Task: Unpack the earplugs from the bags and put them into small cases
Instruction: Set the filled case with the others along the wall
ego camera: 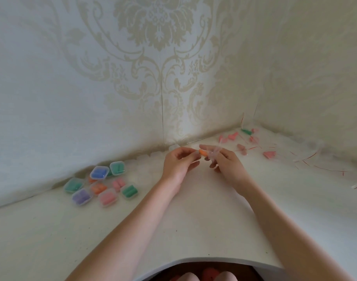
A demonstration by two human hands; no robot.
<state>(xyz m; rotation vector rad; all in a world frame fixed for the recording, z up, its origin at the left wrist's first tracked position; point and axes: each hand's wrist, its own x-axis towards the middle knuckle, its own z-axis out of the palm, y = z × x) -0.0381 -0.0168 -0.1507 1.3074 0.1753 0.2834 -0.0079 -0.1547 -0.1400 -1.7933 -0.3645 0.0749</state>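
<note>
My left hand [178, 162] pinches an orange earplug [203, 152] at the middle of the white table [193, 220]. My right hand [224, 161] holds a small clear plastic bag [212, 154] right beside that earplug. Several small clear cases [101, 182] filled with blue, green, purple, orange and pink earplugs lie in a cluster at the left. Bagged pink earplugs [269, 154] and a green pair [246, 131] lie scattered at the back right.
Patterned walls close the table at the back and right, forming a corner. Empty clear bags with red strips [307, 157] litter the right side. A row of clear empty cases [151, 155] lines the back wall. The table's front edge curves inward near my body.
</note>
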